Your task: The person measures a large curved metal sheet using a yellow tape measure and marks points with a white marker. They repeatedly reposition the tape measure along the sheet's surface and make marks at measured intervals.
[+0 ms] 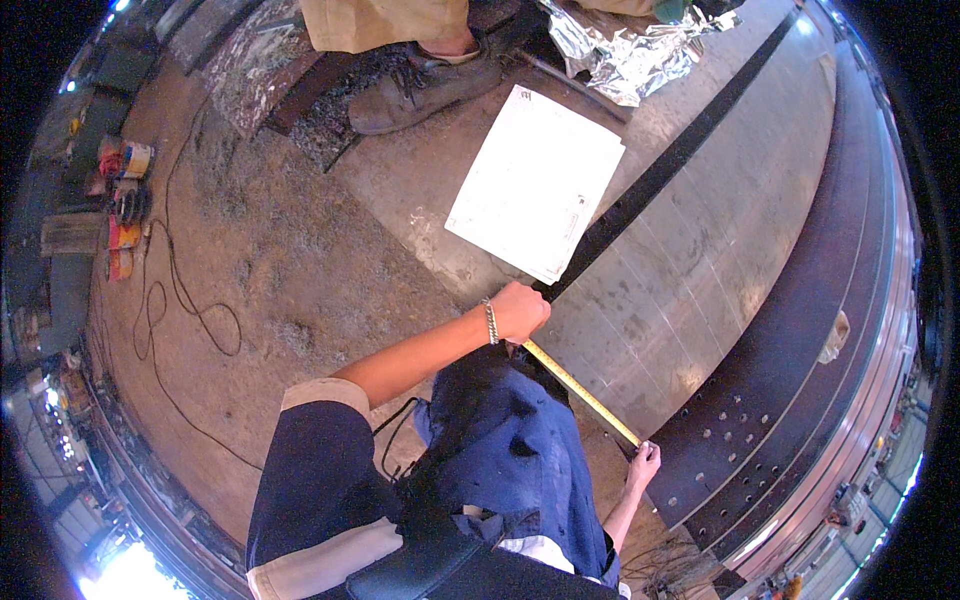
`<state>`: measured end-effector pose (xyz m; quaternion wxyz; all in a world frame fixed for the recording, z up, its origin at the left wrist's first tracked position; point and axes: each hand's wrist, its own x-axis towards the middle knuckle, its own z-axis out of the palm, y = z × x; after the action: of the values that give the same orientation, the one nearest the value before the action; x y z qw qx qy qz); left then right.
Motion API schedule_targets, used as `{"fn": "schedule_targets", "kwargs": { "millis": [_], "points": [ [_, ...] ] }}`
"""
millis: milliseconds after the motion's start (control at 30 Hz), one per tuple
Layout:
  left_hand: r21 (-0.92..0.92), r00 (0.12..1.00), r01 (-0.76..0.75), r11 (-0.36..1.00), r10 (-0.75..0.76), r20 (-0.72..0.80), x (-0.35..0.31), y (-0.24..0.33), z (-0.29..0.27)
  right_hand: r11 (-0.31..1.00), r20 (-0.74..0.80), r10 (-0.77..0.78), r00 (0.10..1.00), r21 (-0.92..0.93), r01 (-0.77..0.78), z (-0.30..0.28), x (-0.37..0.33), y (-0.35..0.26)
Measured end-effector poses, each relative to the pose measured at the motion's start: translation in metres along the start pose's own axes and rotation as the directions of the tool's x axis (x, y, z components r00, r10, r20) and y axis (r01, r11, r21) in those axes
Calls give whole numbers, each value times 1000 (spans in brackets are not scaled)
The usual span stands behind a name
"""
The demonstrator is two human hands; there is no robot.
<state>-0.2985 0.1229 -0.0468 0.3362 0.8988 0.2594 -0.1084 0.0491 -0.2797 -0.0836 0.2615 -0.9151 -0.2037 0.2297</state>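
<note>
A yellow tape measure [583, 391] is stretched between my hands, along the near end of a grey steel plate [690, 270]. My left hand [522, 312], with a chain bracelet at the wrist, is closed in a fist at the tape's upper left end; whatever part lies inside the fist is hidden. At the lower right end, by the plate's corner, the fingers of my right hand [645, 460] pinch the tape. Thin straight lines cross the plate's surface. Beyond my left hand, white paper sheets [537, 185] with faint printing lie beside the plate.
Another person's shoe [425, 95] and trouser leg stand at the top, near crumpled silver foil [630, 50]. Dark steel plates with holes [735, 425] are stacked to the right. A thin cable [175, 270] loops over the ground at left, near several colourful cans [122, 235].
</note>
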Motion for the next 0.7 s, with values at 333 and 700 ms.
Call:
{"fn": "schedule_targets", "kwargs": {
  "millis": [333, 700],
  "points": [
    [-2, 1000, 2, 1000, -2, 29, -1, -1, -1, 1000, -23, -18, 1000, 10, 18, 3, -4, -7],
    [30, 994, -100, 995, 99, 54, -6, -10, -5, 1000, -72, 23, 997, -17, -24, 7, -6, -9]
  ]
}}
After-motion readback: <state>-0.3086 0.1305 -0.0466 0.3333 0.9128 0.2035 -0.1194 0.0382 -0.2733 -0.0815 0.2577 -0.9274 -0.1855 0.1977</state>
